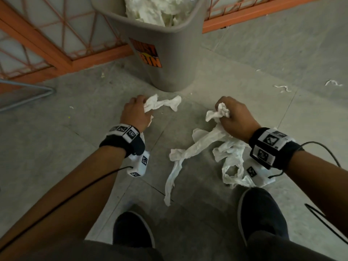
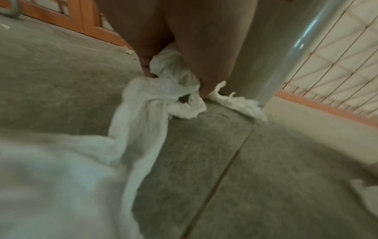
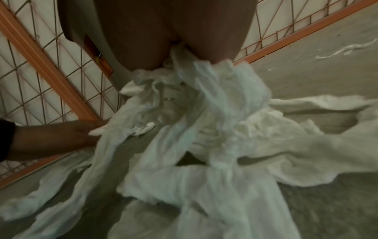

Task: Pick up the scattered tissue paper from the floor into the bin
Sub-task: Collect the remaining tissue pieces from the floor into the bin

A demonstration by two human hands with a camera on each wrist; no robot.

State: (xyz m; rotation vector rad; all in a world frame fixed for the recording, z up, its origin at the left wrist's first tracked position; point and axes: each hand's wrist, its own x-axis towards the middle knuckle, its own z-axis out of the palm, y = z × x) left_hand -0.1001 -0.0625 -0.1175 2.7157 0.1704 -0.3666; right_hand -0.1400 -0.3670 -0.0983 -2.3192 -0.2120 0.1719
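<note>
A grey bin (image 1: 165, 59) with an orange label stands ahead of me, heaped with white tissue (image 1: 158, 10). My left hand (image 1: 134, 112) grips a twisted strip of tissue paper (image 1: 163, 103) low over the floor just before the bin's base; the left wrist view shows the same strip (image 2: 161, 90) bunched between thumb and fingers. My right hand (image 1: 233, 115) holds a crumpled wad (image 1: 221, 111), from which long tissue strands (image 1: 190, 153) trail down across the floor. In the right wrist view the tissue mass (image 3: 204, 129) hangs below the hand and spreads out.
An orange-framed mesh barrier (image 1: 47, 48) runs behind the bin. Small tissue scraps (image 1: 332, 82) lie on the grey tiled floor (image 1: 263, 65) at the right. My two dark shoes (image 1: 261, 213) stand near the trailing strands. A metal rod frame (image 1: 24, 95) lies at far left.
</note>
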